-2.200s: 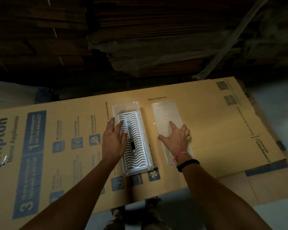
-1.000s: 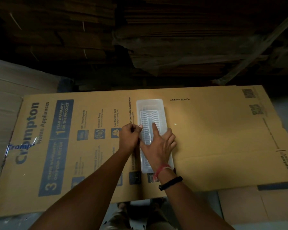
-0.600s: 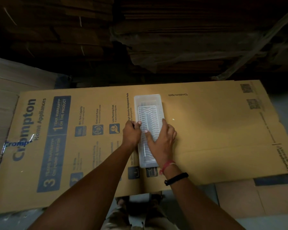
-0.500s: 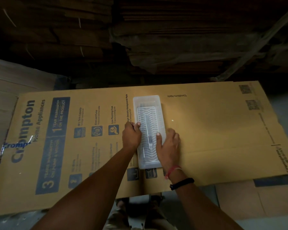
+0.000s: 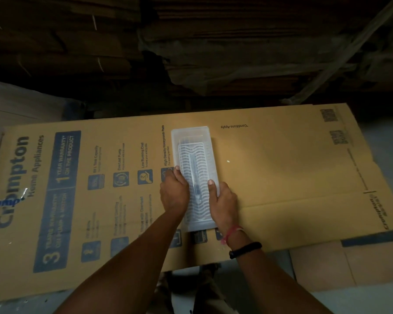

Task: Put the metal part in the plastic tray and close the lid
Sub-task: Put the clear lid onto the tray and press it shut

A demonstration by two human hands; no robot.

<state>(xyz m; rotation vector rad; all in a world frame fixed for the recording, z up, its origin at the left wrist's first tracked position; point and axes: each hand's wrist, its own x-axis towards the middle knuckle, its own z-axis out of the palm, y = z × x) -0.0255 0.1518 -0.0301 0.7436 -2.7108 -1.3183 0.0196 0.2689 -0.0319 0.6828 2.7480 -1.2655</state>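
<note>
A long clear plastic tray point(image 5: 192, 134) lies lengthwise on the cardboard, with its clear lid on top. Through the lid shows the metal part point(image 5: 196, 166), a white wavy grille with a rod down its middle. My left hand point(image 5: 174, 193) grips the tray's left long edge, fingers curled over it. My right hand point(image 5: 222, 202) grips the right long edge, thumb lying on the lid. Both hands sit at about the tray's mid length.
A big flattened printed carton point(image 5: 281, 177) serves as the work surface. Dark stacks of cardboard sheets point(image 5: 213, 53) rise right behind it. A smaller piece of cardboard point(image 5: 322, 266) lies at the lower right. A pale stack point(image 5: 21, 103) stands at the left.
The lid, earlier lying beside the tray on the right, now covers the tray and the metal part. My right hand slid off the lid's top to the right edge; my left stays at the left edge.
</note>
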